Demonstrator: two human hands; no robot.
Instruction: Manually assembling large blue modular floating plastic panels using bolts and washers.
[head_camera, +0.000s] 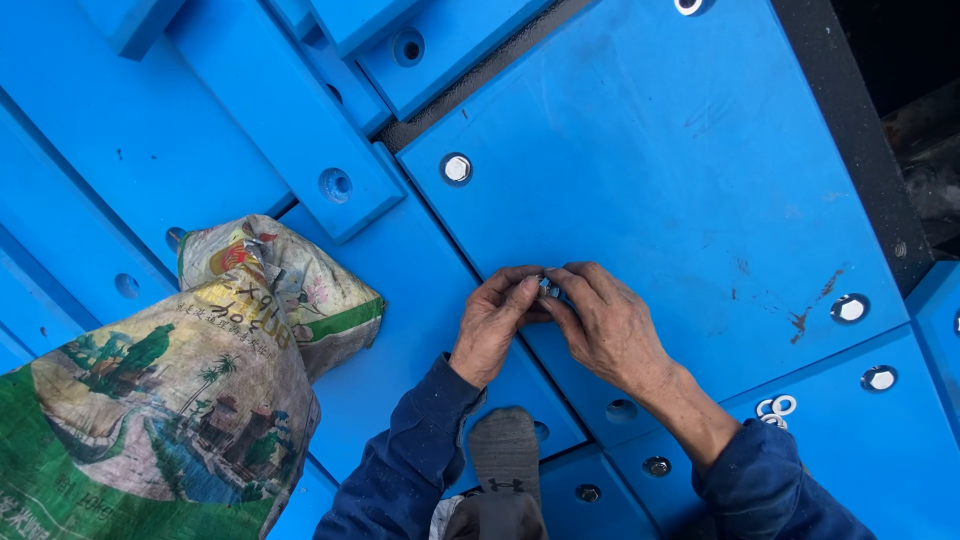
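Our left hand (492, 320) and right hand (605, 325) pinched one small silvery metal fastener (549, 289) between closed fingertips above the blue plastic panel (650, 160).

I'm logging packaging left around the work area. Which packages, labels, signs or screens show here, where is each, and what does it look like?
Woven sack: lies crumpled on the blue panels, lower left, beside the left hand; soft and bulging, printed with green landscape, palms, yellow and red patches.
No signs or screens show.
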